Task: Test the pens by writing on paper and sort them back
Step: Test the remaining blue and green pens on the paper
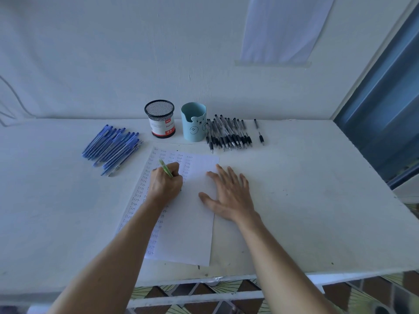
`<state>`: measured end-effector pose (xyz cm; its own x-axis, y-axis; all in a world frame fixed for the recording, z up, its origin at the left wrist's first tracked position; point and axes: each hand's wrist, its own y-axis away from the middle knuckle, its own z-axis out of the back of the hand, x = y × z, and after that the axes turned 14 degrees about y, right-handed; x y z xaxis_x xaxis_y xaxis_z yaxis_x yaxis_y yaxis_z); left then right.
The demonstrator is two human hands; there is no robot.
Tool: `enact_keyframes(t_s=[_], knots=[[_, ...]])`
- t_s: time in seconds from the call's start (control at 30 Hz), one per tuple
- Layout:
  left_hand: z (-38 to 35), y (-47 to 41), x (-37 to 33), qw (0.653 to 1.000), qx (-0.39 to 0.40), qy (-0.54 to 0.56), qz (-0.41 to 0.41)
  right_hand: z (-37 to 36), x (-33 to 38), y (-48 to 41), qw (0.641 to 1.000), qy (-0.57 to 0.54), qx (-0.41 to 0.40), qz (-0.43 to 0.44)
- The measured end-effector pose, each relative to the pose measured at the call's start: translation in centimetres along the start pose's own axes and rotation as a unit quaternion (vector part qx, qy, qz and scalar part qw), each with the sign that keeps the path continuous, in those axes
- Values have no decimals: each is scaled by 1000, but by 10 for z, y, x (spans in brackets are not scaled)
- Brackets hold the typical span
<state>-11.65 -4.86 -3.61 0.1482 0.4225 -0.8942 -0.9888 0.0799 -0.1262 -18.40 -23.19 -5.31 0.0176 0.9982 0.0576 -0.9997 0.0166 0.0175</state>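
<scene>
1. The left hand point(166, 184) grips a green pen point(165, 168), fingers curled round the barrel, over the paper point(188, 234).
2. The right hand point(229, 196) lies flat with fingers spread, pressing the paper's right edge and the counter point(294, 200).
3. Blue pens point(113, 148) lie heaped beyond and left of the left hand.
4. Black pens point(229, 134) lie beyond the right hand.
5. A mesh cup point(159, 118) and a teal cup point(193, 125) stand between the heaps.

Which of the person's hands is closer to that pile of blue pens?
Left. The left hand, holding a green pen, sits just right of the blue pens; the right hand lies flat farther right, on the paper's right edge.
</scene>
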Motion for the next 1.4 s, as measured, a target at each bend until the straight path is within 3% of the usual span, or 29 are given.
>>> enact_keyframes(t_s=[0.1,0.23,0.43,0.7,0.9,1.0,1.17,1.4], knots=[[-1,-3,4,1000,1,20,12,1,-1,0,1000,-5,-2,2],[5,-10,6,979,-17,190,65,2,1,-4,1000,0,16,-12],[22,-24,3,935,57,342,79,6,8,-15,997,30,53,-47],[12,-16,-13,950,93,287,76,13,14,-24,994,56,44,-77],[0,7,-35,953,93,285,49,26,15,-11,987,-83,-24,-137],[-6,25,-62,949,90,301,8,42,12,11,956,-196,-113,-185],[-29,71,-102,944,114,306,-51,67,-11,72,863,-385,-219,-244],[-93,165,-143,941,217,253,-60,57,-74,199,794,-446,-295,-290]])
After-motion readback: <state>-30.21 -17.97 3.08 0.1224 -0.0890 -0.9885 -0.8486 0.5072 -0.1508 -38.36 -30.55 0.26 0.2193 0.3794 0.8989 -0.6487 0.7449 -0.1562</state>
